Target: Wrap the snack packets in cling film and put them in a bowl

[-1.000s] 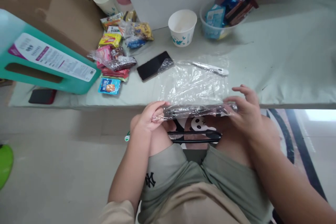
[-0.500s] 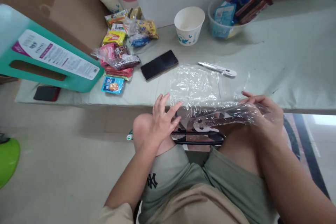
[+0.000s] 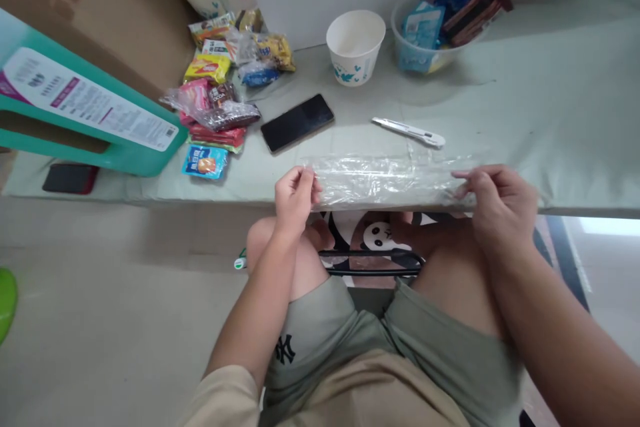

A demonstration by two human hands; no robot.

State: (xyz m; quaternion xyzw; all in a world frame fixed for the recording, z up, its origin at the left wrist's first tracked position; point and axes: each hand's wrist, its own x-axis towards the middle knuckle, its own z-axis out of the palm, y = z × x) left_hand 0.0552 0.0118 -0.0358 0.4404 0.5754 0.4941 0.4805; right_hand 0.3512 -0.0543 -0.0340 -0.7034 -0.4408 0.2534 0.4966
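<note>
A clear, crinkled plastic bag [image 3: 380,179] stretches sideways along the front edge of the table, between my two hands. My left hand [image 3: 295,197] pinches its left end between thumb and fingers. At the other end, my right hand [image 3: 503,203] grips the plastic, its fingers bent together. Just behind the bag lies a white utility knife [image 3: 410,132]. A black smartphone [image 3: 299,123] rests farther left, beyond my left hand.
Wrapped snacks [image 3: 220,90] are piled on the left, beside a large green jug [image 3: 100,113]. A paper cup [image 3: 356,47] and a clear plastic bowl [image 3: 435,47] with packets stand at the back. A second phone [image 3: 71,177] lies near the left edge.
My left hand was spread and apart from the plastic; now it pinches the left end. The bag, partly hanging over the edge before, is now drawn out into a narrow strip.
</note>
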